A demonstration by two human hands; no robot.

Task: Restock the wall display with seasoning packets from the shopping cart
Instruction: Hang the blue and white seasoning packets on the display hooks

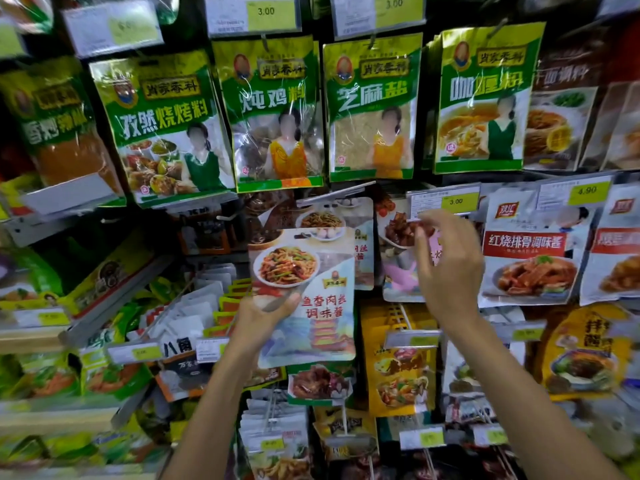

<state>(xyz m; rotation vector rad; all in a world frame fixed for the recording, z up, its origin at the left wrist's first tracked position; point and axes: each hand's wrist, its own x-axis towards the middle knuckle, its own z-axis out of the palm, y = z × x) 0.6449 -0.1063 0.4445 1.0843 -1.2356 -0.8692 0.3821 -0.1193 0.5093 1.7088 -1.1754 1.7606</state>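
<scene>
1. Left hand point(263, 318): grips a seasoning packet point(304, 289) at its lower left edge. The thumb is across the front and the fingers are behind.
2. The packet is upright, face to camera. Its print shows a plate of stir-fried shreds with red lettering below.
3. Packet position: held in front of the wall display point(427, 150), middle row, centre of view. It hangs on nothing. Its top edge sits below a metal peg point(337, 194) that juts out toward the camera.
4. Directly behind it a matching packet point(363, 251) hangs on the wall, mostly covered by the held one.
5. Right hand point(448, 268): raised to the right of the held packet, apart from it. Fingers are loosely curved with the thumb spread, and it grasps nothing visible.
6. Its fingertips point(433, 216) are at the lower edge of a price tag point(445, 202) reading 3.00. Can't tell if they touch it.
7. Row above: green packets point(273, 112) hang side by side, each under its own tag. Two of those tags read 3.00.
8. Right of the right hand: white packets point(530, 251) with a red label band and a picture of braised ribs. The yellow tag point(587, 190) above them reads 4.90.
9. Beside the right forearm: a yellow packet point(398, 368) hangs in the next row down, with more packets under it, blurred.
10. Left side: angled shelves point(114, 299) with green and white pouches, too blurred to read.
</scene>
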